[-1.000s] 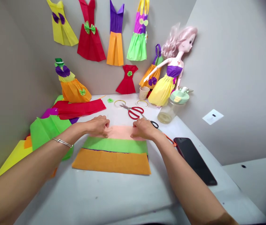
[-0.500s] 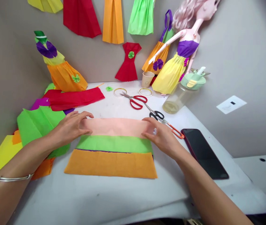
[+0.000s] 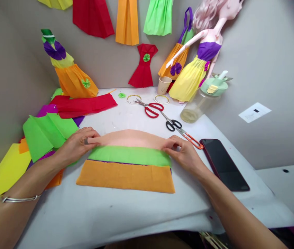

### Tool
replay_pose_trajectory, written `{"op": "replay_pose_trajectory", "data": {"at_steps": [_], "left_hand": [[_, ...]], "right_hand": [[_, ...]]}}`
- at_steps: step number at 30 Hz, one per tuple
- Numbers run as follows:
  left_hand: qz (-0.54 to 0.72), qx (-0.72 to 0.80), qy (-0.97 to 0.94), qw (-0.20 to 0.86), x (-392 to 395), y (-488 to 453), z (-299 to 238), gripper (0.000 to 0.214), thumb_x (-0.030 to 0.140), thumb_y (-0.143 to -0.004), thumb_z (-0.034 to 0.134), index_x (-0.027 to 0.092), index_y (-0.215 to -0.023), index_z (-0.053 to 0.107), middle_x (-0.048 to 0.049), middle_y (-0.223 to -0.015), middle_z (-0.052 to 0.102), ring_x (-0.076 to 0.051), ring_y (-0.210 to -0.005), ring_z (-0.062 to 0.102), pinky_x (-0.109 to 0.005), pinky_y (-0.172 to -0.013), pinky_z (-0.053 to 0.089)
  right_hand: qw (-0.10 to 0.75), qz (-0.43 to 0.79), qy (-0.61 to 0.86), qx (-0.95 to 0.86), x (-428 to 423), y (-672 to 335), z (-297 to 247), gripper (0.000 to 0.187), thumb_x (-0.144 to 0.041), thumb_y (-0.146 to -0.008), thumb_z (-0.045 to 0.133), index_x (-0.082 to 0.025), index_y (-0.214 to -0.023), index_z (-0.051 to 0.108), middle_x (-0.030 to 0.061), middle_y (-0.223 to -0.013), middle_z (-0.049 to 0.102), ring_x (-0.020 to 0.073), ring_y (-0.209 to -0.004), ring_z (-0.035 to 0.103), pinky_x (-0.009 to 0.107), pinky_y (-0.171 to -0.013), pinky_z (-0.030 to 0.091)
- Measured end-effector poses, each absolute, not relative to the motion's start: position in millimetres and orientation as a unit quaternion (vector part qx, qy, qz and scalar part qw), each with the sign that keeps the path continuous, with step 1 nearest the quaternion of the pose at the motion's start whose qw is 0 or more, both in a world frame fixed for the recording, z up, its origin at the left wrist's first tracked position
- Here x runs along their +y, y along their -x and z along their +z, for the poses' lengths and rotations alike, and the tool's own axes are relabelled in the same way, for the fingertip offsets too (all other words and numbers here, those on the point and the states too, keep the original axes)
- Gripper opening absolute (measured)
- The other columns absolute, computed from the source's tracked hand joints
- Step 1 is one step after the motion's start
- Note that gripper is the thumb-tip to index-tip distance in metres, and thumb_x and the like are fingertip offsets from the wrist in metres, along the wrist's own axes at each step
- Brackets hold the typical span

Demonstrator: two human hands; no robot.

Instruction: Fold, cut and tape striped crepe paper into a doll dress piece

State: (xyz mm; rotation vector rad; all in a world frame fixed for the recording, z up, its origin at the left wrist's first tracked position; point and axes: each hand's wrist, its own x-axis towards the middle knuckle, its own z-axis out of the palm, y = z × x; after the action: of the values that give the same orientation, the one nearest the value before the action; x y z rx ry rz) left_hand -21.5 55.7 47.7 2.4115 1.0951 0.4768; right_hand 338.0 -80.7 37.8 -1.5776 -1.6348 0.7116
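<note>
A layered crepe paper piece lies on the white table (image 3: 126,214): a pink strip (image 3: 130,137) at the top, a green band (image 3: 128,155) below it, an orange band (image 3: 126,176) nearest me. My left hand (image 3: 75,146) pinches the left end of the pink strip. My right hand (image 3: 183,152) pinches its right end. The pink strip bows upward in the middle between the two hands.
Red scissors (image 3: 150,108) and black and orange scissors (image 3: 182,130) lie behind the paper, a dark phone (image 3: 223,164) to the right. Loose green, red and yellow sheets pile at the left (image 3: 47,129). A doll (image 3: 201,58), a bottle (image 3: 201,100), a paper cup (image 3: 164,84) and paper dresses stand at the back.
Both hands slid apart from the middle of the pink strip to its two ends. They now pinch the ends and the strip has lifted into an arch. The view tilted down.
</note>
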Motion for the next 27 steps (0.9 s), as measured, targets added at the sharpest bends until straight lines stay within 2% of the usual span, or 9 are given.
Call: {"op": "replay_pose_trajectory", "data": {"at_steps": [3, 7, 12, 16, 20, 27], "left_hand": [[0.173, 0.370, -0.884, 0.227, 55, 26, 44, 0.014, 0.028, -0.087, 0.051, 0.022, -0.079, 0.062, -0.0011, -0.085, 0.060, -0.020, -0.086, 0.054, -0.032, -0.080, 0.040], [0.155, 0.348, -0.903, 0.197, 56, 32, 38, 0.022, 0.016, -0.084, 0.045, 0.024, -0.079, 0.065, -0.0010, -0.086, 0.059, -0.020, -0.088, 0.053, -0.032, -0.081, 0.038], [0.151, 0.335, -0.915, 0.165, 56, 32, 36, 0.020, 0.019, -0.085, 0.047, 0.025, -0.078, 0.065, -0.0002, -0.085, 0.058, -0.020, -0.088, 0.052, -0.032, -0.082, 0.037], [0.147, 0.333, -0.916, 0.165, 56, 31, 36, 0.018, 0.020, -0.085, 0.048, 0.025, -0.077, 0.064, -0.0009, -0.085, 0.057, -0.021, -0.087, 0.051, -0.033, -0.080, 0.037], [0.131, 0.335, -0.919, 0.165, 56, 30, 39, 0.017, 0.021, -0.086, 0.047, 0.024, -0.077, 0.062, -0.0010, -0.087, 0.057, -0.022, -0.089, 0.051, -0.034, -0.082, 0.038], [0.115, 0.317, -0.933, 0.123, 49, 24, 47, 0.017, 0.017, -0.084, 0.044, 0.023, -0.080, 0.060, -0.0026, -0.089, 0.057, -0.023, -0.093, 0.052, -0.038, -0.087, 0.040]], "right_hand": [[0.343, 0.227, 0.609, -0.679, -87, -340, 36, 0.015, -0.010, -0.082, 0.054, -0.021, -0.083, 0.064, 0.0009, -0.088, 0.061, 0.0154, -0.080, 0.057, 0.027, -0.071, 0.041], [0.298, 0.164, 0.598, -0.726, -94, -342, 34, 0.028, 0.001, -0.076, 0.049, -0.022, -0.087, 0.063, 0.0018, -0.095, 0.061, 0.0164, -0.085, 0.059, 0.028, -0.074, 0.043], [0.265, 0.036, 0.540, -0.798, -97, -345, 32, 0.027, -0.001, -0.082, 0.050, -0.020, -0.097, 0.063, 0.0083, -0.107, 0.063, 0.0209, -0.093, 0.060, 0.032, -0.077, 0.046], [0.210, -0.054, 0.499, -0.839, -100, -348, 31, 0.024, -0.002, -0.089, 0.048, -0.017, -0.097, 0.064, 0.0106, -0.109, 0.066, 0.0219, -0.092, 0.060, 0.034, -0.078, 0.047], [0.159, -0.077, 0.477, -0.861, -103, -349, 34, 0.027, -0.001, -0.091, 0.043, -0.014, -0.103, 0.064, 0.0117, -0.108, 0.066, 0.0223, -0.094, 0.059, 0.035, -0.080, 0.046], [0.158, -0.081, 0.482, -0.858, -104, -348, 36, 0.031, 0.000, -0.091, 0.042, -0.012, -0.109, 0.063, 0.0138, -0.115, 0.064, 0.0227, -0.099, 0.059, 0.036, -0.082, 0.048]]}}
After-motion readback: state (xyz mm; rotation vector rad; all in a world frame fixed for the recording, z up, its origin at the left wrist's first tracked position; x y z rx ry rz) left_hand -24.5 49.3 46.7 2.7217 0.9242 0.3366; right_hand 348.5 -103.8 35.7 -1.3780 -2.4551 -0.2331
